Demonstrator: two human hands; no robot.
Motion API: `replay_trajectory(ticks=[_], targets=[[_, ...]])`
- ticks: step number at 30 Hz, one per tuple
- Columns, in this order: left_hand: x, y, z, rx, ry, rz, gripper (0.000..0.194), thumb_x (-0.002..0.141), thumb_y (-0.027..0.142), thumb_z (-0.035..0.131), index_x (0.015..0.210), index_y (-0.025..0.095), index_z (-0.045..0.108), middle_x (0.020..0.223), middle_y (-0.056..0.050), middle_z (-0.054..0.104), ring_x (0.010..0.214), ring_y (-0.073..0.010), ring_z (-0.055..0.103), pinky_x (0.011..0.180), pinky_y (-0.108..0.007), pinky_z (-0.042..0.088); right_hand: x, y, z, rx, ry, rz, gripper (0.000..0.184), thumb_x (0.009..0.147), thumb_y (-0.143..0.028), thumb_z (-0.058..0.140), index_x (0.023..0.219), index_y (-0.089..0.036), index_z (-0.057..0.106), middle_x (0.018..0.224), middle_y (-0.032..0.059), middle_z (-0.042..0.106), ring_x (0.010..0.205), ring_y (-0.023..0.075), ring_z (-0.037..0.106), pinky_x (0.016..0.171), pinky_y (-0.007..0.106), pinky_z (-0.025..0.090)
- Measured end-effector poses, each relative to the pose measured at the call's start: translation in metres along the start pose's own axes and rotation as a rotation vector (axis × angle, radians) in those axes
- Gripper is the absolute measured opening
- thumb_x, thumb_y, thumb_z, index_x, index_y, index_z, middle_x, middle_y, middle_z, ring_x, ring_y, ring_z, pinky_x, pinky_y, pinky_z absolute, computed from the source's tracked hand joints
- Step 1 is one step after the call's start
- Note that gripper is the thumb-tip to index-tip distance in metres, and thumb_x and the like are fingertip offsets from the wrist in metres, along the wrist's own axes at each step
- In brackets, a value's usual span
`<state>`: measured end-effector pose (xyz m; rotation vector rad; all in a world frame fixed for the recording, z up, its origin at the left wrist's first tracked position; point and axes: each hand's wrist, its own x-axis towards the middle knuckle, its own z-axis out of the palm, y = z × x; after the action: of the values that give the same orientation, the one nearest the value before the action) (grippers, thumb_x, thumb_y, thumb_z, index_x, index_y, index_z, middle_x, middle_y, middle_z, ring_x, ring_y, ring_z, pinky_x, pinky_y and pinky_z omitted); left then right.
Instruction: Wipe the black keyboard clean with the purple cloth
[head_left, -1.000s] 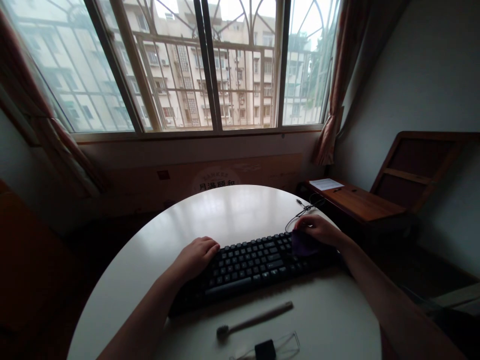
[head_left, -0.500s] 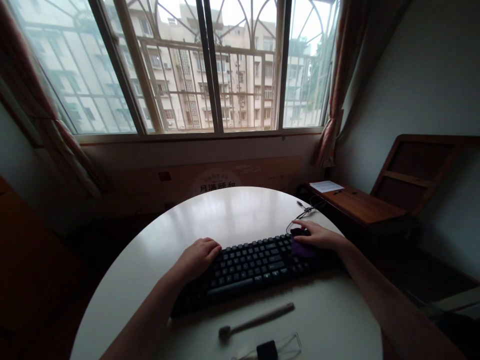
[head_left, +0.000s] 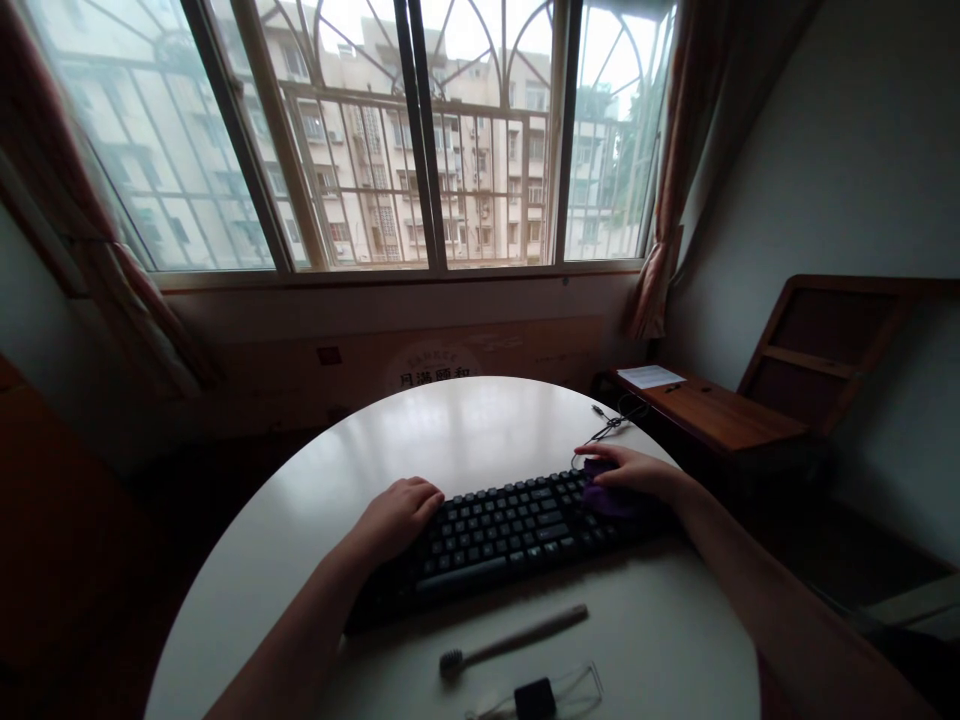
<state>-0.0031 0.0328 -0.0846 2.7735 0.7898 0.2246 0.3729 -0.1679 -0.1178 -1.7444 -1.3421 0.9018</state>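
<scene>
**Head view: our left hand (head_left: 397, 515) and right hand (head_left: 630, 472) at the black keyboard (head_left: 502, 528)**

Largest before us is the window (head_left: 427, 140), with a barred grille outside its panes and a tied curtain (head_left: 660, 240) at its right side. Below it we see the round white table (head_left: 262, 560), where the keyboard lies at a slight slant. To the table's right stands a low wooden bench (head_left: 720, 405) with a sheet of paper (head_left: 650, 376) on top.

Our left hand lies over the far left corner of the keyboard, fingers together and bent; we cannot tell whether it grips the edge or only rests there. Our right hand is over the keyboard's right part, holding a purple cloth (head_left: 609, 500) between thumb and fingers, with one finger reaching out past it. The cloth covers some of the keys there.

On our side of the keyboard, apart from it, we have a toothbrush (head_left: 517, 640) lying aslant, its bristled head toward the left. Nearer to us still is a small black piece with thin wire loops (head_left: 535, 698), partly cut off below. Beyond our right hand, a thin black cable (head_left: 611, 424) lies loosely tangled near the table's far right edge.
</scene>
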Motion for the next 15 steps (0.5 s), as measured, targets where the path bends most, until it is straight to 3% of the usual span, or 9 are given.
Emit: replay_trajectory(ticks=[8, 15], targets=[[-0.001, -0.001, 0.002, 0.015, 0.008, -0.018, 0.043, 0.094, 0.044, 0.034, 0.099, 0.022, 0.071, 0.111, -0.007, 0.066, 0.105, -0.0246, 0.057, 0.091, -0.035, 0.043, 0.008, 0.004, 0.006, -0.031, 0.056, 0.004, 0.067, 0.068, -0.036, 0.073, 0.131, -0.021, 0.056, 0.126, 0.0085, 0.059, 0.114, 0.0282, 0.056, 0.098, 0.037, 0.045], [-0.001, -0.001, 0.001, 0.009, 0.016, -0.015, 0.044, 0.094, 0.045, 0.033, 0.099, 0.023, 0.071, 0.111, -0.006, 0.067, 0.106, -0.0248, 0.057, 0.092, -0.035, 0.043, 0.012, 0.008, 0.008, -0.108, 0.084, -0.019, 0.057, 0.073, -0.036, 0.063, 0.128, -0.020, 0.059, 0.131, 0.0086, 0.056, 0.118, 0.0285, 0.053, 0.101, 0.039, 0.041]])
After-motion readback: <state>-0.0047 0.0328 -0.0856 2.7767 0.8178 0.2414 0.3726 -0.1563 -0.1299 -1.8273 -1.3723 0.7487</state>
